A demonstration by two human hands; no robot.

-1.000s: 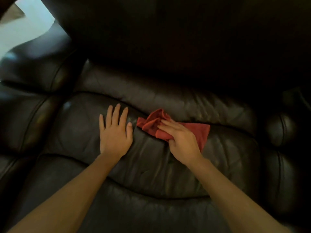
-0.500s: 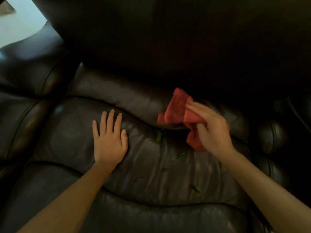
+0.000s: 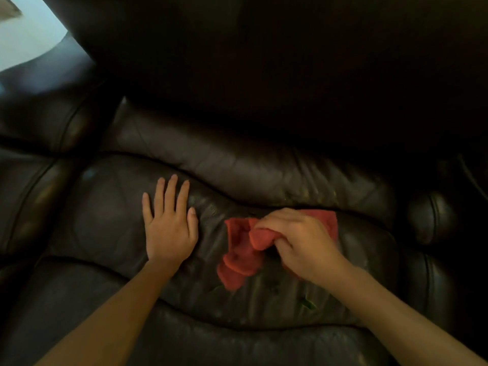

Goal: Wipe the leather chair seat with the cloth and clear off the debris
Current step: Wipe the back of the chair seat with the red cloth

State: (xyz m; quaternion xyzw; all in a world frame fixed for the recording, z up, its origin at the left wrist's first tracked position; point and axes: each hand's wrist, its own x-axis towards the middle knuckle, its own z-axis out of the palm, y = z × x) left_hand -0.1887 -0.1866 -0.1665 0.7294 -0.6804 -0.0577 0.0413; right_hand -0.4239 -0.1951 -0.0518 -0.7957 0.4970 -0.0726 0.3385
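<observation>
Red cloth (image 3: 241, 256) now down on the chair seat (image 3: 105, 223), bunched, its lower folds trailing toward the front edge; half a second back it was lifted up near the seat's rear crease, and a second back it lay further toward the left hand. Right hand (image 3: 298, 241) has drawn it back and down, fingers closed in a pinch on the cloth's upper fold. Read: a pull stroke toward the front, dragging litter off the cushion. Green debris (image 3: 307, 303) lies just in front of the cloth, a few small leafy bits, more faint flecks beside the cloth's lower tip; so the sweep is only partly done and further passes look needed. Left hand (image 3: 169, 228) flat beside the cloth, well clear of it, fingers spread and holding nothing, apparently bracing on the cushion; it has barely shifted. Seat leather is dark brown, creased and glossy, with padded seams; small bits could lodge in the rear crease behind the cloth. Armrest (image 3: 34, 180) to the left of the seat. Backrest behind is in deep shadow. Pale floor (image 3: 23, 38) shows beyond the armrest, far corner.
</observation>
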